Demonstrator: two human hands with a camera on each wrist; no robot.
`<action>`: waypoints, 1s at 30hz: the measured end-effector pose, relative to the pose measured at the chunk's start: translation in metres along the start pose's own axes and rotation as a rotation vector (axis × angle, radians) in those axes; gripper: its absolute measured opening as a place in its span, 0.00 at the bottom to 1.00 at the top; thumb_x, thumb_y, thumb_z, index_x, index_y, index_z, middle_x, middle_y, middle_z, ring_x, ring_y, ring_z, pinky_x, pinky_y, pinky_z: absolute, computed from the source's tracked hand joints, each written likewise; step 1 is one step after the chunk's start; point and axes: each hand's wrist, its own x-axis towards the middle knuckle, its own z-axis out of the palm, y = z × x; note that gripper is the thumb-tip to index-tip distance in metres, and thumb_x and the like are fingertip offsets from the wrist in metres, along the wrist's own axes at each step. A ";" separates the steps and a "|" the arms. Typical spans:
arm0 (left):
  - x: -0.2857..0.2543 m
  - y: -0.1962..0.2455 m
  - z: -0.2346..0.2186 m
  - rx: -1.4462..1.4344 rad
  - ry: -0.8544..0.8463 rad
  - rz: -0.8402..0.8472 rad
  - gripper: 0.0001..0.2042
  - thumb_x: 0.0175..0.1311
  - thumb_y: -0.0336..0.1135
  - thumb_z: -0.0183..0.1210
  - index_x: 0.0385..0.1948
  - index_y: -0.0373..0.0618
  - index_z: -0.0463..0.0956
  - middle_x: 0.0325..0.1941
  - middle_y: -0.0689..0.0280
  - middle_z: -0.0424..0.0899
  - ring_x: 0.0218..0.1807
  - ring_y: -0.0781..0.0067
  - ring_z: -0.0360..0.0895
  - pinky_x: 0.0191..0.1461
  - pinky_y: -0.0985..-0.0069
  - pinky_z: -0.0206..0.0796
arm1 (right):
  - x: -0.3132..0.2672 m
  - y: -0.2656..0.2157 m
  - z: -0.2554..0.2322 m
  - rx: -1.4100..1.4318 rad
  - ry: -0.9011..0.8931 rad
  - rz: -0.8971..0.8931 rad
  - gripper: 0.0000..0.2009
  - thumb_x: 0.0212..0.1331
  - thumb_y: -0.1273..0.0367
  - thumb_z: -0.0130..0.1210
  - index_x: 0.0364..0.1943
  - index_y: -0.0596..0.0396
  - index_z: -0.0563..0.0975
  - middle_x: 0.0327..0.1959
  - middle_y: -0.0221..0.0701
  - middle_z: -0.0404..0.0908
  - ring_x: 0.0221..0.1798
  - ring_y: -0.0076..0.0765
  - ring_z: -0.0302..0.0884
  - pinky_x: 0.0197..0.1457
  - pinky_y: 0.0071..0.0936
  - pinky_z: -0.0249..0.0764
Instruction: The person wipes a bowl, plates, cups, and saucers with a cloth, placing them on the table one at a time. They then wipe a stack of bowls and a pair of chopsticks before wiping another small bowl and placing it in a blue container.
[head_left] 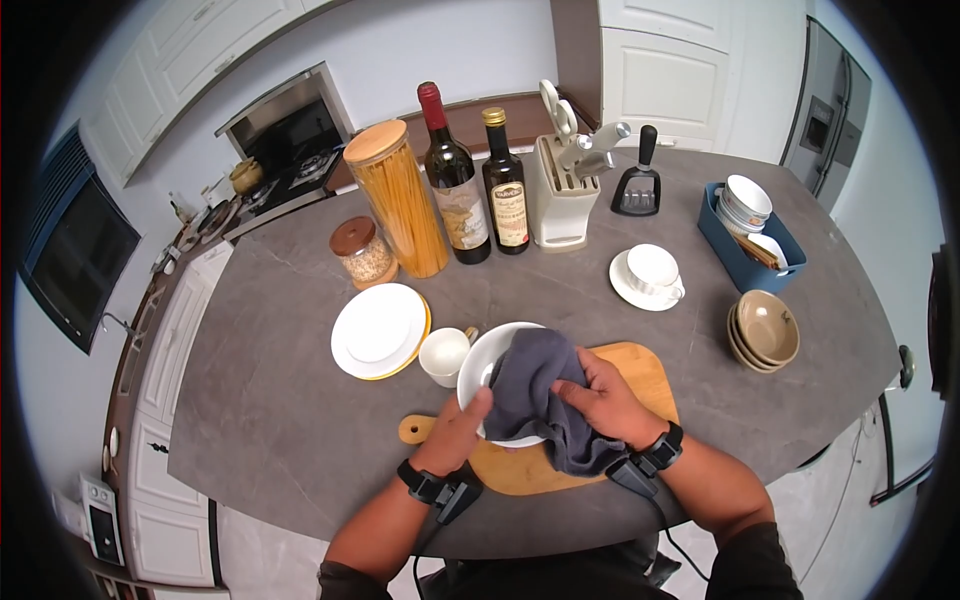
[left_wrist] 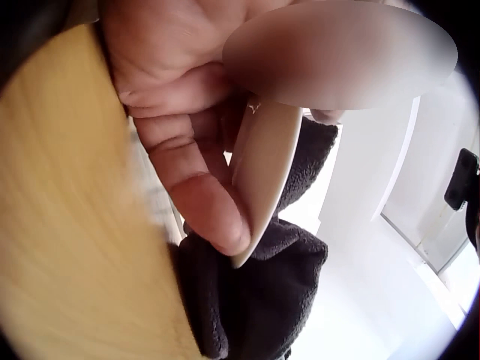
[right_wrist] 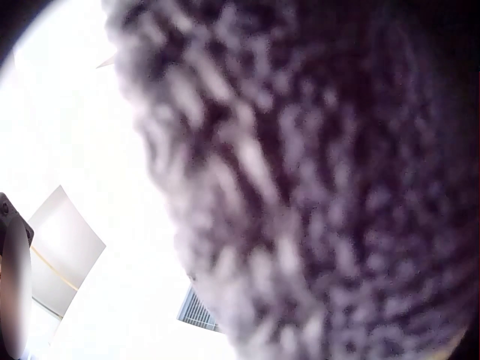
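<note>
Left hand (head_left: pixel 452 436) fingers clamped on white bowl (head_left: pixel 476 364), 8 o'clock, right hand (head_left: pixel 614 406) fingers pinching dark cloth (head_left: pixel 527 378); best steady rim, press evenly.

Cup (head_left: pixel 445 356) beside bowl (head_left: pixel 482 362), bottles (head_left: pixel 462 205) behind

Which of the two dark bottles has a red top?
The taller bottle, right beside the tall pasta jar. The shorter bottle, next to the knife block, has a gold cap instead.
</note>
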 end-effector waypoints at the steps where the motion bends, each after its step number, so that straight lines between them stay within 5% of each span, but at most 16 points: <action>1: -0.002 0.005 -0.004 -0.254 0.013 -0.197 0.29 0.85 0.54 0.49 0.74 0.37 0.65 0.66 0.55 0.81 0.60 0.57 0.86 0.40 0.60 0.88 | 0.000 -0.001 0.000 -0.008 -0.023 0.018 0.22 0.76 0.77 0.55 0.72 0.65 0.69 0.62 0.32 0.83 0.63 0.23 0.79 0.69 0.25 0.74; 3: -0.001 0.011 -0.009 -0.237 -0.068 -0.253 0.30 0.85 0.55 0.48 0.74 0.38 0.65 0.68 0.54 0.79 0.59 0.56 0.87 0.38 0.57 0.89 | 0.000 -0.004 0.002 -0.019 -0.020 0.011 0.22 0.76 0.77 0.55 0.72 0.64 0.69 0.62 0.32 0.83 0.63 0.23 0.79 0.69 0.25 0.74; 6: 0.000 0.010 -0.002 -0.153 -0.029 -0.255 0.28 0.85 0.51 0.51 0.75 0.38 0.64 0.70 0.56 0.78 0.63 0.60 0.84 0.52 0.61 0.87 | 0.001 -0.001 0.002 -0.029 -0.004 -0.011 0.23 0.76 0.78 0.55 0.72 0.64 0.68 0.62 0.32 0.83 0.63 0.23 0.79 0.69 0.25 0.74; 8: -0.002 0.014 0.006 -0.054 -0.007 -0.120 0.27 0.84 0.45 0.55 0.76 0.39 0.64 0.72 0.58 0.76 0.69 0.65 0.78 0.69 0.66 0.76 | 0.001 0.001 0.001 -0.024 0.013 -0.025 0.23 0.75 0.78 0.56 0.72 0.64 0.68 0.61 0.32 0.83 0.63 0.23 0.79 0.69 0.25 0.74; 11: -0.003 0.012 0.005 0.032 -0.058 -0.069 0.27 0.83 0.40 0.58 0.76 0.38 0.63 0.75 0.59 0.74 0.75 0.67 0.72 0.78 0.68 0.64 | 0.002 0.002 0.000 -0.030 0.018 -0.024 0.23 0.75 0.78 0.56 0.72 0.64 0.68 0.61 0.32 0.83 0.62 0.23 0.79 0.69 0.26 0.75; 15: -0.002 0.010 -0.001 0.053 -0.083 -0.030 0.28 0.84 0.43 0.57 0.76 0.37 0.64 0.75 0.59 0.75 0.75 0.67 0.72 0.76 0.66 0.67 | 0.001 0.002 -0.001 -0.035 0.000 -0.002 0.23 0.75 0.78 0.56 0.72 0.64 0.68 0.61 0.32 0.83 0.63 0.23 0.79 0.69 0.26 0.75; 17: 0.000 0.018 -0.001 -0.450 0.007 -0.309 0.28 0.84 0.45 0.56 0.75 0.36 0.64 0.73 0.60 0.77 0.75 0.68 0.71 0.77 0.66 0.65 | 0.001 0.002 -0.001 -0.046 -0.017 0.002 0.24 0.75 0.78 0.56 0.72 0.64 0.68 0.61 0.32 0.83 0.63 0.23 0.79 0.69 0.26 0.75; 18: 0.001 0.016 -0.001 -0.450 0.008 -0.308 0.28 0.84 0.45 0.56 0.75 0.36 0.64 0.73 0.60 0.77 0.75 0.68 0.71 0.77 0.66 0.65 | 0.001 0.002 0.000 -0.043 -0.020 -0.002 0.24 0.75 0.78 0.56 0.72 0.64 0.68 0.61 0.31 0.83 0.63 0.23 0.79 0.69 0.25 0.75; 23: -0.004 0.011 0.005 0.019 0.112 -0.178 0.27 0.85 0.46 0.55 0.75 0.37 0.66 0.73 0.59 0.78 0.74 0.67 0.73 0.77 0.66 0.66 | 0.001 -0.002 0.004 -0.016 0.007 -0.029 0.23 0.76 0.77 0.56 0.72 0.64 0.68 0.62 0.31 0.83 0.64 0.23 0.78 0.69 0.26 0.74; 30: -0.004 0.008 0.005 0.125 -0.036 -0.023 0.29 0.85 0.52 0.53 0.74 0.36 0.67 0.70 0.62 0.78 0.70 0.73 0.74 0.72 0.72 0.68 | 0.001 0.005 0.000 -0.004 -0.001 -0.026 0.22 0.76 0.78 0.56 0.71 0.63 0.69 0.62 0.31 0.83 0.63 0.22 0.79 0.69 0.25 0.74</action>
